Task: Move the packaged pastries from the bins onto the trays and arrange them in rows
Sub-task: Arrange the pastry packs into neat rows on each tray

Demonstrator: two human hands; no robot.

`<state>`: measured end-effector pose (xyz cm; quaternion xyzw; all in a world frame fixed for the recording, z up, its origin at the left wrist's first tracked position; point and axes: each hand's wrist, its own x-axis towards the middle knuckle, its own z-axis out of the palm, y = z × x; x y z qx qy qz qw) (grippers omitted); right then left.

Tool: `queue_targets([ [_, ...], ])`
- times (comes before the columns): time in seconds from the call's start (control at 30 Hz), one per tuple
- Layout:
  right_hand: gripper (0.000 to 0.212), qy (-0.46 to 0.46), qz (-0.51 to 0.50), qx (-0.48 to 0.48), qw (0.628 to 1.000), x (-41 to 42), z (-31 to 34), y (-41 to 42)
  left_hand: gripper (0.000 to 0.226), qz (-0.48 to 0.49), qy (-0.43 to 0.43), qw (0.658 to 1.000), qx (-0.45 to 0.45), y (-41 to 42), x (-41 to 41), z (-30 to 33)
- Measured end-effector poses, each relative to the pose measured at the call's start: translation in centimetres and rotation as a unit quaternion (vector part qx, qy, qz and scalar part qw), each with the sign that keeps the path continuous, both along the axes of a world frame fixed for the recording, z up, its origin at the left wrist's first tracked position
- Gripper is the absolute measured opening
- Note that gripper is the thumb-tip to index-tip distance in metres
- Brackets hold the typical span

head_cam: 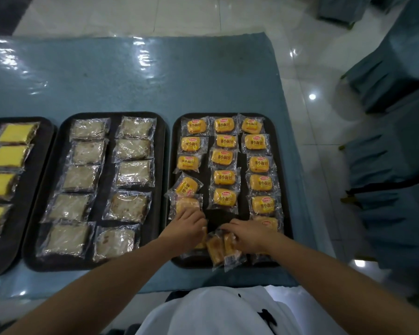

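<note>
Head view looks down on a table under a blue cloth with a shiny clear cover. Three black trays lie side by side along its near edge. The middle tray, at about nine o'clock from the hands, carries two columns of pale pastries in clear wrappers, each with its long axis running left to right. The left tray, cut off by the frame edge, holds yellow cakes lying the same way. The right tray holds small orange bread packets in three columns running toward twelve o'clock, printed faces up, long sides left to right; one packet in the left column sits tilted, its print turned sideways. At six o'clock on this tray, two packets lie with their long axes pointing toward twelve, overhanging the near rim. The right hand rests on these with fingers curled over their wrappers, gripping them. The left hand is curled over another packet just beside it, below a packet in the left column
</note>
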<state>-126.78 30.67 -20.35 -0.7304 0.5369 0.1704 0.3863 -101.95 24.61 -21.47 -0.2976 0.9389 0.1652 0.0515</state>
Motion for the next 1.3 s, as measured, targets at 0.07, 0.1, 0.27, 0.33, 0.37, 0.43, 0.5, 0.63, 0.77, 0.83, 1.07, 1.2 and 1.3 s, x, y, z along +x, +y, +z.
queue_targets([
  [0.07, 0.06, 0.004, -0.012, -0.002, 1.0, 0.2, -0.1, 0.0, 0.039, -0.014, -0.005, 1.0, -0.001, 0.6, 0.0, -0.3],
  [0.1, 0.054, 0.004, -0.022, 0.0, 1.0, 0.1, 0.0, -0.1, 0.039, -0.011, -0.005, 1.0, 0.001, 0.8, 0.0, -0.3],
  [0.27, 0.022, -0.011, -0.045, -0.023, 0.999, -1.5, 1.7, -1.4, 0.035, 0.043, 0.003, 0.998, 0.054, 0.6, -1.2, 0.7],
  [0.33, 0.017, -0.032, -0.071, -0.042, 0.996, -2.5, 2.8, -2.1, 0.031, 0.083, 0.016, 0.991, 0.099, 0.3, -2.1, 1.5],
  [0.37, 0.015, -0.048, -0.092, -0.058, 0.993, -3.0, 3.4, -2.4, 0.028, 0.116, 0.027, 0.984, 0.13, 0.2, -2.6, 2.0],
  [0.43, 0.012, -0.079, -0.132, -0.102, 0.983, -3.8, 4.5, -2.8, 0.024, 0.205, 0.068, 0.953, 0.213, 0.0, -3.6, 3.2],
  [0.5, 0.013, -0.113, -0.169, -0.153, 0.967, -4.2, 5.2, -2.8, 0.028, 0.291, 0.133, 0.896, 0.307, 0.0, -4.3, 4.1],
  [0.63, 0.018, -0.141, -0.188, -0.244, 0.941, -4.1, 5.8, -1.5, 0.034, 0.42, 0.251, 0.694, 0.528, -0.7, -4.9, 4.7],
  [0.77, 0.015, -0.146, -0.176, -0.252, 0.94, -3.4, 5.2, 0.0, 0.043, 0.43, 0.29, 0.643, 0.563, -1.2, -4.6, 4.6],
  [0.83, 0.022, -0.138, -0.179, -0.239, 0.944, -3.2, 4.8, 0.5, 0.044, 0.446, 0.29, 0.639, 0.555, -1.2, -4.5, 4.7],
  [1.07, 0.011, -0.088, -0.25, -0.261, 0.928, -2.1, 4.9, 0.8, 0.036, 0.398, 0.253, 0.732, 0.492, -2.1, -4.0, 5.6],
  [1.2, 0.041, -0.158, -0.307, -0.131, 0.929, -0.6, 6.0, -0.4, 0.037, 0.288, 0.173, 0.836, 0.435, -2.7, -5.2, 7.2],
  [1.3, 0.05, -0.222, -0.34, -0.065, 0.912, 0.0, 6.2, -0.8, 0.025, 0.251, 0.186, 0.853, 0.417, -2.6, -6.6, 9.0],
])
